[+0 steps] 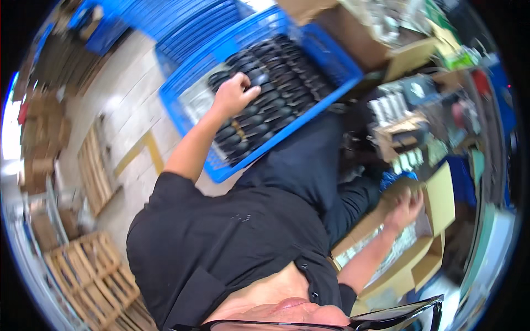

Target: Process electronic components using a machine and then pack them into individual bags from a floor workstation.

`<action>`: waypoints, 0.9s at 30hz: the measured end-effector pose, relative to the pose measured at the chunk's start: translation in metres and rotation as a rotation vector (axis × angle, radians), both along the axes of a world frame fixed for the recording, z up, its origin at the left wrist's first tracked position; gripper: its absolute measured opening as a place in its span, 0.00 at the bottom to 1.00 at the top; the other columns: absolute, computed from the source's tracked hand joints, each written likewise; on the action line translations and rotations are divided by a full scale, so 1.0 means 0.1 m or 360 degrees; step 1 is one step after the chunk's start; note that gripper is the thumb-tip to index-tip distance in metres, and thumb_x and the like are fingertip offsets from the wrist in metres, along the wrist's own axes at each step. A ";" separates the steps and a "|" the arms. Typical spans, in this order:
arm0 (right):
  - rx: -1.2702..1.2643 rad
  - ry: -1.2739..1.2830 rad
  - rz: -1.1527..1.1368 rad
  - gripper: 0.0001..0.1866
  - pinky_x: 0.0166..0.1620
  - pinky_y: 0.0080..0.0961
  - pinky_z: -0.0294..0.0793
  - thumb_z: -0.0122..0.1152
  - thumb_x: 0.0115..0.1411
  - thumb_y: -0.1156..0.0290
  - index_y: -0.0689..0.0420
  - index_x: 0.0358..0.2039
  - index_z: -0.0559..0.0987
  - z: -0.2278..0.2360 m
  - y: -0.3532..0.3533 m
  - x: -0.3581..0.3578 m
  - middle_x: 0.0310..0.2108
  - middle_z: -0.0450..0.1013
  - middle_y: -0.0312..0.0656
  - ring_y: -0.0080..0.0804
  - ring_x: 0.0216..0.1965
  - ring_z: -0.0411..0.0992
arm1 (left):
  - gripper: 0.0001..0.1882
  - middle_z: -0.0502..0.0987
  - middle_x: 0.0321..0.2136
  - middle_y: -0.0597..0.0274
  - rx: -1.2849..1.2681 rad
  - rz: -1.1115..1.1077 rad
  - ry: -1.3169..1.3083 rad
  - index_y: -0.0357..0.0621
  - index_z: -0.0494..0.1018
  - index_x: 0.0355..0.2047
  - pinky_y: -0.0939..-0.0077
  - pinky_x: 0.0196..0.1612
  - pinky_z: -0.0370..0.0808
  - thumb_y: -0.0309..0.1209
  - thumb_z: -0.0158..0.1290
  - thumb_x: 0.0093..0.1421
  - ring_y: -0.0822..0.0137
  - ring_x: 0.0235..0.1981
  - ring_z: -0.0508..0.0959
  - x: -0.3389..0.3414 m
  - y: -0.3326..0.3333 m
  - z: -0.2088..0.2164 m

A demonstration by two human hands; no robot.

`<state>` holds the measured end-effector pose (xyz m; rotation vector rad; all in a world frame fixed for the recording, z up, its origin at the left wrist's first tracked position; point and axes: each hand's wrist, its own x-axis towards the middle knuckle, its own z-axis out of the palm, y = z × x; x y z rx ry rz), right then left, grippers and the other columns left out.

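Note:
My left hand (234, 96) is over the far left part of a blue plastic crate (226, 172), fingers curled down among the black rounded parts (265, 102). These parts stand packed in rows. Whatever the left fingers hold is hidden beneath them. At the right, my right hand (404, 211) is raised above an open cardboard box (406, 270) with clear or whitish small items (406, 238) inside. Its fingers are bent together and somewhat blurred; anything between them is too small to make out.
Stacked blue crates (193, 30) stand beyond the crate. Wooden pallets (94, 276) lie on the floor at the left, near cardboard boxes (44, 132). A cluttered bench with white cylinders (389, 107) is at the right. Another carton (353, 36) sits at the far right.

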<state>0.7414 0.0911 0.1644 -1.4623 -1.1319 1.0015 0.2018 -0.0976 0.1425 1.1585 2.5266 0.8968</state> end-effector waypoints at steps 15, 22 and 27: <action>-0.1838 -0.0608 0.0665 0.22 0.42 0.41 0.79 0.62 0.65 0.59 0.58 0.55 0.81 -1.20 -1.57 1.65 0.44 0.83 0.42 0.42 0.44 0.82 | 0.22 0.84 0.47 0.46 -0.1654 -0.0044 0.0311 0.43 0.80 0.49 0.51 0.55 0.80 0.36 0.63 0.54 0.46 0.52 0.83 -1.29 -0.73 -1.03; -0.1650 -0.0759 0.0923 0.21 0.45 0.43 0.79 0.63 0.64 0.60 0.59 0.53 0.82 -1.32 -1.74 1.66 0.45 0.83 0.47 0.47 0.46 0.82 | 0.19 0.83 0.49 0.45 -0.1533 -0.0101 0.0279 0.40 0.84 0.44 0.54 0.55 0.81 0.31 0.61 0.51 0.46 0.52 0.83 -1.21 -0.90 -1.10; -0.1339 -0.1014 0.1193 0.20 0.47 0.44 0.79 0.63 0.63 0.60 0.59 0.51 0.83 -1.36 -1.90 1.78 0.45 0.83 0.51 0.51 0.48 0.81 | 0.18 0.83 0.50 0.44 -0.1537 -0.0120 0.0248 0.39 0.83 0.44 0.52 0.54 0.81 0.30 0.60 0.52 0.45 0.51 0.83 -1.21 -0.98 -1.13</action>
